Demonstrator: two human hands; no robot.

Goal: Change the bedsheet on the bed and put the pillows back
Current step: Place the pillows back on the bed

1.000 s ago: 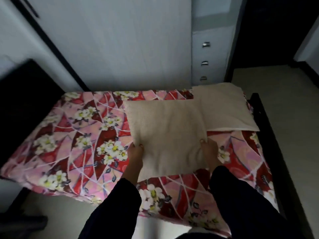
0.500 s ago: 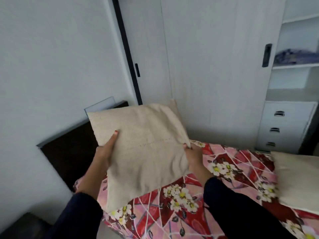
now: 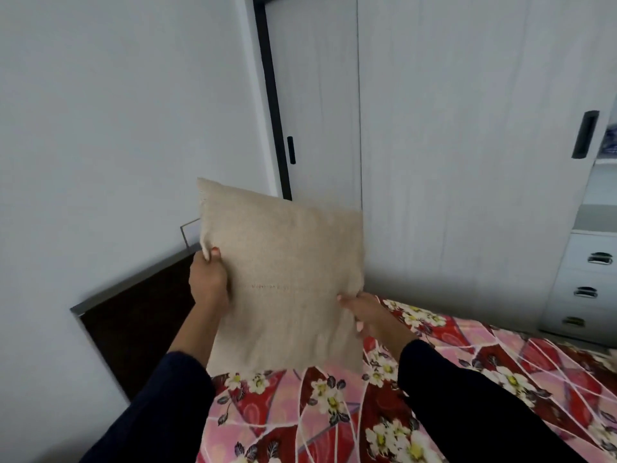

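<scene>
While both hands have it, beige pillow (image 3: 287,282) is up off the bed, tilted, over the head end, between the dark headboard (image 3: 133,332) and the floral bedsheet (image 3: 450,379).

Left hand (image 3: 208,282) grips its left edge near the top corner. Thumb is pressed on the front face, fingers wrapped behind, hidden by fabric.

Right hand (image 3: 365,312) holds the lower right edge. Fingers (image 3: 347,299) curl onto the front, pale nails showing; rest of the hand is behind the pillow edge.

Pillow's bottom edge sits low against the sheet in view; can't tell if touching or just above. Pillow blocks the corner where headboard meets mattress. Faint stitched line runs across its front, lower half.

Thin-framed flat panel (image 3: 188,228) pokes out past the pillow's left edge, above the headboard. Mostly hidden, can't identify.

Bedsheet is red/pink with white flowers, cut off at bottom and right of frame. Dark sleeves (image 3: 467,412) cover both forearms and run out at the bottom.

Behind: white wall (image 3: 117,128), white wardrobe (image 3: 467,162) with black recessed handle (image 3: 585,134). Drawer unit (image 3: 567,295) at right has three metal pulls and is clipped by the frame edge. Something blue (image 3: 610,142) on a shelf above it, blurred and cut off.
</scene>
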